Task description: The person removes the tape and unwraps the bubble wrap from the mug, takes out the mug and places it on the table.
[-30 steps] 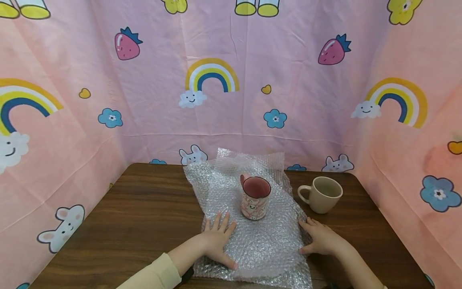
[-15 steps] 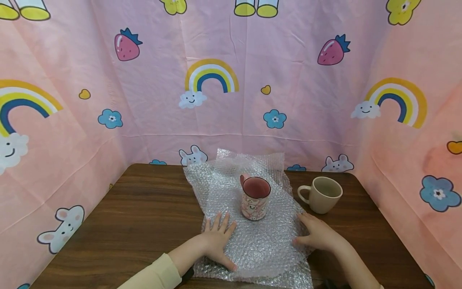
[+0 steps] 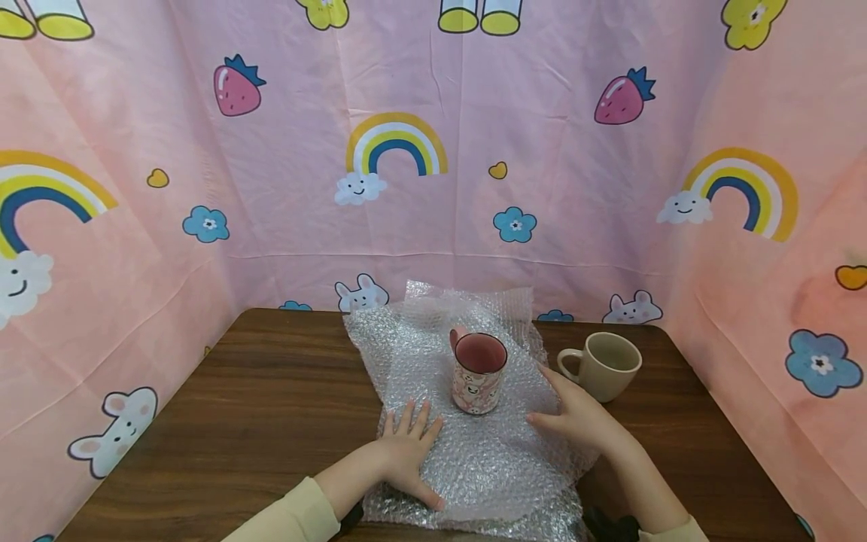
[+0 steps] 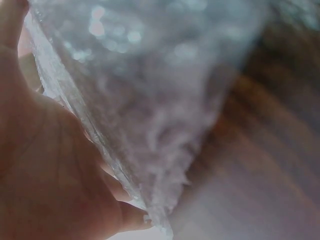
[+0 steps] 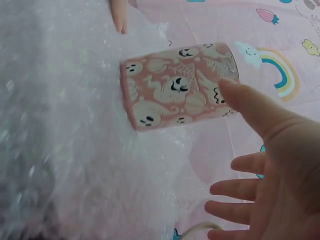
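Observation:
A pink mug with white ghost figures (image 3: 478, 384) stands upright on layered sheets of bubble wrap (image 3: 488, 467), its handle toward the back left. My left hand (image 3: 406, 455) lies with fingers spread on the left part of the bubble wrap, near the front. Over the wrap's right edge, my right hand (image 3: 579, 414) reaches toward the mug, apart from it. The right wrist view shows the right hand (image 5: 280, 175) with spread fingers and thumb, holding nothing, beside the ghost mug (image 5: 175, 87). In the left wrist view the bubble wrap (image 4: 150, 85) is blurred beside the palm.
A plain beige mug (image 3: 609, 367) stands at the right, just beyond my right hand, its handle pointing left. The brown wooden table (image 3: 284, 399) extends left of the wrap. A pink patterned cloth (image 3: 454, 188) hangs behind and along both sides.
My right hand has moved inward and away from me, from the wrap's right edge toward the ghost mug. The left hand and both mugs have stayed in place.

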Motion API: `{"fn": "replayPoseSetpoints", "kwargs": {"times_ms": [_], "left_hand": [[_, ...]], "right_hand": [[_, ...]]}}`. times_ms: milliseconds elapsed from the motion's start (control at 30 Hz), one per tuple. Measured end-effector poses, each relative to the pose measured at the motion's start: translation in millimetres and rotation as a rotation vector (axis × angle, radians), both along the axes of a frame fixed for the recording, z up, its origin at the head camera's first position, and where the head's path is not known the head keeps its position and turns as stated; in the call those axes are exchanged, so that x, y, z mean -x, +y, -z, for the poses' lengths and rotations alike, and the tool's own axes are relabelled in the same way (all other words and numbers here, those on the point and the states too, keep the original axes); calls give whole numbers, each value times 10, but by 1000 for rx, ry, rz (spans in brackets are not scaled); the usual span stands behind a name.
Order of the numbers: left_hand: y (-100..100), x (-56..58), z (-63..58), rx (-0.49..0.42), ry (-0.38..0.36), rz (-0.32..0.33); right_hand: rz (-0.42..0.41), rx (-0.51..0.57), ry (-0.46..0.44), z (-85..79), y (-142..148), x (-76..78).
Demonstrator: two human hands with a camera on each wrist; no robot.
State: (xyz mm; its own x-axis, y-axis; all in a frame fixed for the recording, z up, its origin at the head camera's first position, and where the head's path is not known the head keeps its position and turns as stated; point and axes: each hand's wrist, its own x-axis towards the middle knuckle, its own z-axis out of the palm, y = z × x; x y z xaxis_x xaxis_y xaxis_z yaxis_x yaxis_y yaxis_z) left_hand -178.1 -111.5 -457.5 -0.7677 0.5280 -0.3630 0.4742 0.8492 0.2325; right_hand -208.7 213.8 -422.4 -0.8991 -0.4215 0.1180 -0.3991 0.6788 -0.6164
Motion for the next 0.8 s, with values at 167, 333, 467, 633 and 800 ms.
{"fn": "replayPoseSetpoints", "kwargs": {"times_ms": [167,333,467,633,800], "left_hand": [[-7,-5,-1,-8,-4,-2],[-3,2,5,-12,-10,-3],[-1,-2,-2,-12,-9,-3],[-7,0,21,-25,-5,-5],[0,-14,-10,-5,-2,-4]], "right_hand": [[23,60,-10,-23,-143,55],[44,118,-32,-7,-303,115],[64,188,-75,8,-420,158],[65,276,-96,63,-522,223],[51,372,-135,112,-597,276]]}}
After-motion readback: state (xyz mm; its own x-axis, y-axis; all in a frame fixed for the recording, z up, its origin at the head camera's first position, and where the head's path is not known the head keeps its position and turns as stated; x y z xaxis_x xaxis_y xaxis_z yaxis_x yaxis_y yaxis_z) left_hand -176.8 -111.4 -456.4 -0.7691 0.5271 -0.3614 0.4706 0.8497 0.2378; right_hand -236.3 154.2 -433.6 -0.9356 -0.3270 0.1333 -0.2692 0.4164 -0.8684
